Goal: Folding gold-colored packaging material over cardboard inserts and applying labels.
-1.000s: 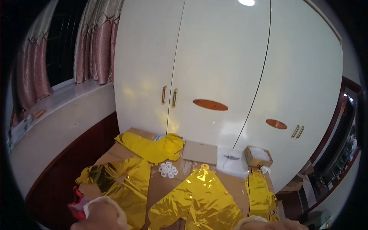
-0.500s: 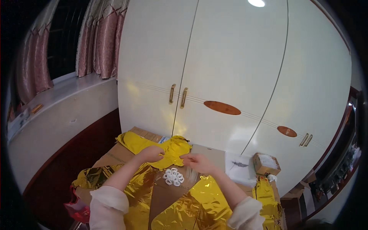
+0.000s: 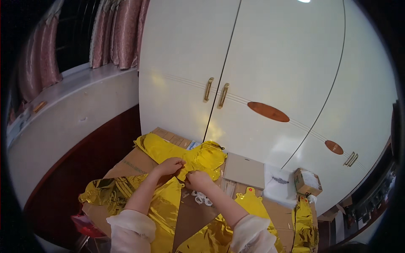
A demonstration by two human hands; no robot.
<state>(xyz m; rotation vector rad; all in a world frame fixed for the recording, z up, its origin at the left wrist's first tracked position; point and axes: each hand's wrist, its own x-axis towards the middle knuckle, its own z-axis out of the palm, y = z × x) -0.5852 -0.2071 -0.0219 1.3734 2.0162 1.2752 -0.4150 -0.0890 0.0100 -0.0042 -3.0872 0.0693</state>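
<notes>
Rear gold foil balloon (image 3: pixel 206 157) lies crumpled across the far left part of the cardboard (image 3: pixel 195 216), close to the white wardrobe (image 3: pixel 274 55). Left hand (image 3: pixel 170 166) at its near edge, fingers curled inward; right hand (image 3: pixel 198 180) just beside, also at the near edge, fingers bent toward the left hand. Fingertips mostly hidden, so cannot tell whether either hand grips the foil or only touches it. Both forearms reach in from the lower edge, white sleeves (image 3: pixel 131 227) pushed up.

White rings (image 3: pixel 201 195) in a loose cluster below the right hand, partly hidden by its forearm. More gold foil: a left sheet (image 3: pixel 166 208) partly behind the left forearm, a middle sheet (image 3: pixel 252 204) with a tab at its top, partly behind the right forearm, and a narrow piece (image 3: pixel 304 227) at the right end.

Along the back, right of the rear balloon: flat beige board (image 3: pixel 244 171), white plastic packet (image 3: pixel 278 192), open cardboard box (image 3: pixel 307 182) with white contents. Red bag (image 3: pixel 89 224) low at left, beside the cardboard.
</notes>
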